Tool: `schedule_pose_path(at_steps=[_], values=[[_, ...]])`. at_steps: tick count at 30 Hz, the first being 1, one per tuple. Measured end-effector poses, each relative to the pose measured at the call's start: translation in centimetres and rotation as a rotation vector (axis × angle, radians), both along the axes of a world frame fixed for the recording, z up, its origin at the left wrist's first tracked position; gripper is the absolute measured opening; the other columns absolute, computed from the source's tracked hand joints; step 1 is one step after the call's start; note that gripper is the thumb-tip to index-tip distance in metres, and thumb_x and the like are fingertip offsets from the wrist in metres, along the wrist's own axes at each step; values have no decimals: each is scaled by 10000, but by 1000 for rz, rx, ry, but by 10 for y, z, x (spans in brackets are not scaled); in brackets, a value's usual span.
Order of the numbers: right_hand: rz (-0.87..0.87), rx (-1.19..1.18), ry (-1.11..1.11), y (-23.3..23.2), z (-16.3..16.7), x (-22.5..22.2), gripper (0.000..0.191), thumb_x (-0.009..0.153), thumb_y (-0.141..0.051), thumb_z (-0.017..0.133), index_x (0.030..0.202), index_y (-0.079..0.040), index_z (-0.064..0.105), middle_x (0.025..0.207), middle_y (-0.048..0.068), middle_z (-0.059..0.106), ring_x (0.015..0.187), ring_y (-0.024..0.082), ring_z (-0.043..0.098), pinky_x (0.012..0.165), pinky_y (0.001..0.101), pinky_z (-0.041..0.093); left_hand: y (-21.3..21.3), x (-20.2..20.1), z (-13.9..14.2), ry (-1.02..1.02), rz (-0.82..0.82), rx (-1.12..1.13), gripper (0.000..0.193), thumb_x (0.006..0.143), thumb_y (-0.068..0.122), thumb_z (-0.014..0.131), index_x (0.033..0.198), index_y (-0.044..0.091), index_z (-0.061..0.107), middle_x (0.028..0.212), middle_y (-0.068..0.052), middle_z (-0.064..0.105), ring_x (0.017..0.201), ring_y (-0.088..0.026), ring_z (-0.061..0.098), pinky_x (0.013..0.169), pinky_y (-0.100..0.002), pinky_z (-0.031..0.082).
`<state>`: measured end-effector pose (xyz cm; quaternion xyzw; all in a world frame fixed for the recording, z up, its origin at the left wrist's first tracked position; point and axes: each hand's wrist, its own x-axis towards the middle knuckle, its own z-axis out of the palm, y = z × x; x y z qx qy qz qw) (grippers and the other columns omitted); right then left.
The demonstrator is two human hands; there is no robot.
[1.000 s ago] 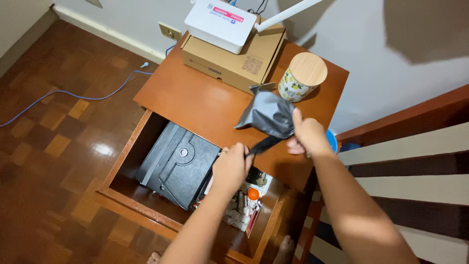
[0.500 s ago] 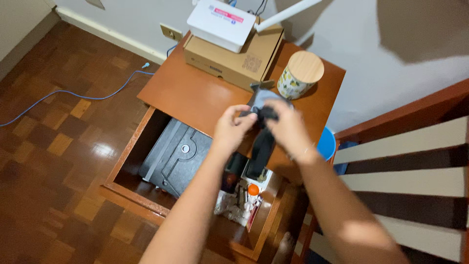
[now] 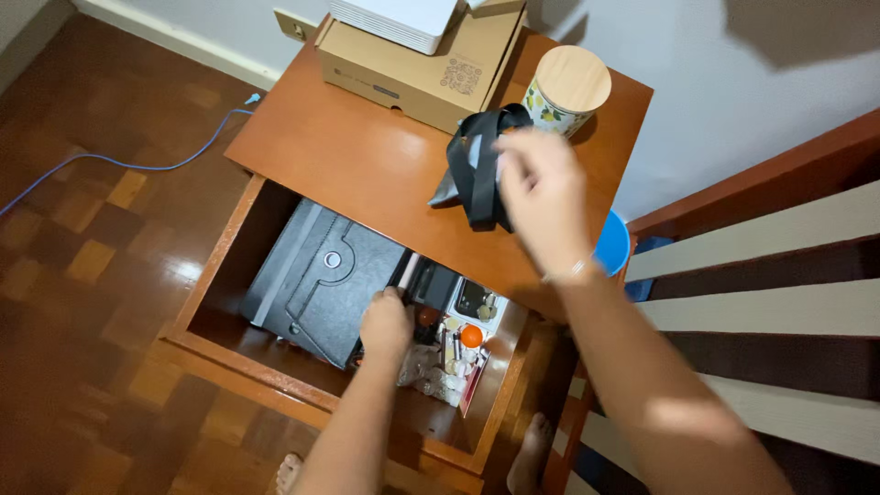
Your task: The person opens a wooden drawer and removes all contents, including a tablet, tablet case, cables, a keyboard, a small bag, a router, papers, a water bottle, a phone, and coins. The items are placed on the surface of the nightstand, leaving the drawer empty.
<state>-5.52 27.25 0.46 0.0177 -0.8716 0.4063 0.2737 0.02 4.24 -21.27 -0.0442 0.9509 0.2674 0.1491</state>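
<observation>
While the drawer (image 3: 229, 266) stood pulled out toward the near side, the right hand (image 3: 541, 197) was up over the far right of the wooden tabletop (image 3: 339, 151), fingers pinched shut on a black strap (image 3: 483, 174). The strap looped down onto a dark grey pouch (image 3: 446, 191) lying on the tabletop, just near of the round jar with a wooden lid (image 3: 568, 87).

Left hand (image 3: 385, 325) was down inside the drawer, at the right edge of the black case (image 3: 321, 280), fingers curled over something there. Probably closed on a small item or the case's edge, but the view hid the fingertips, so I couldn't tell the grip.

Right of that hand sat a clutter of small bottles and tubes (image 3: 454, 353), one with an orange cap.

Risks as I judged them:
- the strap hung beside the jar; a sideways swing could knock it
- the pouch hung only by the strap; a slack pinch could drop it into the open drawer
- the left hand could topple bottles when pulled out
- the cardboard box (image 3: 412, 64) at the far edge looked stable
</observation>
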Motion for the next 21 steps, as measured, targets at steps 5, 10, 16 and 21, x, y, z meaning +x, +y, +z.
schedule_pose_path(at_steps=[5,10,16,21], values=[[38,-110,-263,-40,-32,26,150,970,-87,680,1093,-66,762,996,68,739,686,137,597,600,271,490,28,20,-31,7,-8,-58,292,929,192,651,1154,15,593,1042,-237,715,954,-420,719,822,-508,585],[137,-248,-333,-44,-60,30,234,970,-116,666,1186,-38,707,1058,101,743,882,118,715,795,260,580,20,21,4,-203,-70,27,421,898,301,691,1200,32,576,961,-258,716,944,-454,690,841,-539,546],[147,-273,-412,-64,-68,27,268,958,-138,670,1207,-47,706,1040,125,776,904,144,750,801,273,589,-37,5,90,-150,-22,108,442,811,394,785,997,3,695,930,-260,726,918,-427,701,842,-492,544],[145,-265,-392,-87,-52,30,266,954,-156,672,1193,-46,719,1048,131,777,917,161,758,801,290,581,-98,-6,163,-250,314,434,400,781,333,826,950,-25,768,769,-172,719,684,-255,655,650,-376,513]])
